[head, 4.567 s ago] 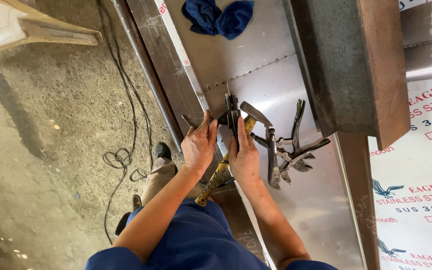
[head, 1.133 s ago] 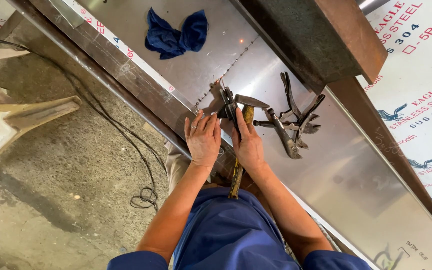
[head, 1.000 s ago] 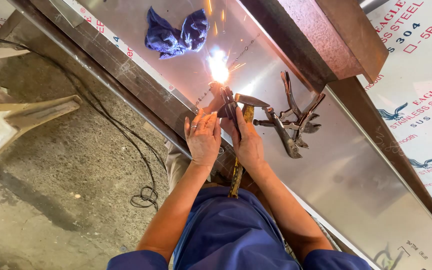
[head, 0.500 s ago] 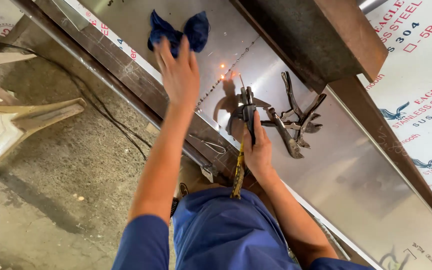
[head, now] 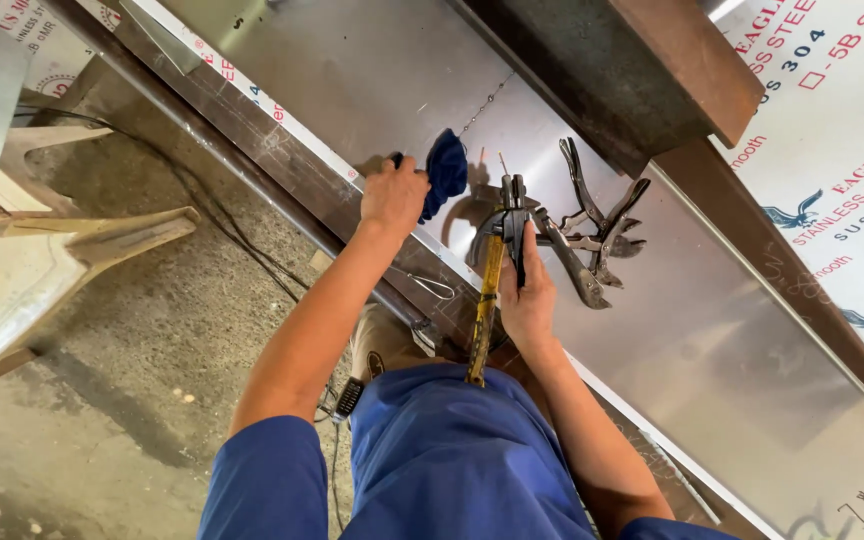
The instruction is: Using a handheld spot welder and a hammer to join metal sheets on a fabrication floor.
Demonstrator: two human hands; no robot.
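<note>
1. Two hands work on one stainless sheet point(head: 712, 330) lying across the counter: the left hand point(head: 392, 195) has its fingers clamped on a dark blue rag point(head: 445, 172), pressed to the sheet beside a dotted seam line point(head: 487, 103) that runs toward 1 o'clock.
2. The right hand point(head: 527, 295) sits at 4 o'clock from the rag, fingers wrapped together around a dark torch-like tool point(head: 514, 215) whose thin tip points to 12 o'clock, near the rag but apart from it.
3. A hammer with a yellow-striped handle point(head: 485, 300) lies just left of the right hand, its head up by the tool, its handle running to 6 o'clock over the counter's edge.
4. Several locking pliers point(head: 592, 235) lie in a heap at 3 o'clock from the tool, touching one another, close against the right hand's working space.
5. A rusty steel beam point(head: 642, 70) crosses overhead at 1 o'clock, hiding part of the sheet.
6. A black cable point(head: 222, 215) trails over the concrete floor point(head: 132, 380) at 9 o'clock, beside a pale wooden frame point(head: 62, 250).
</note>
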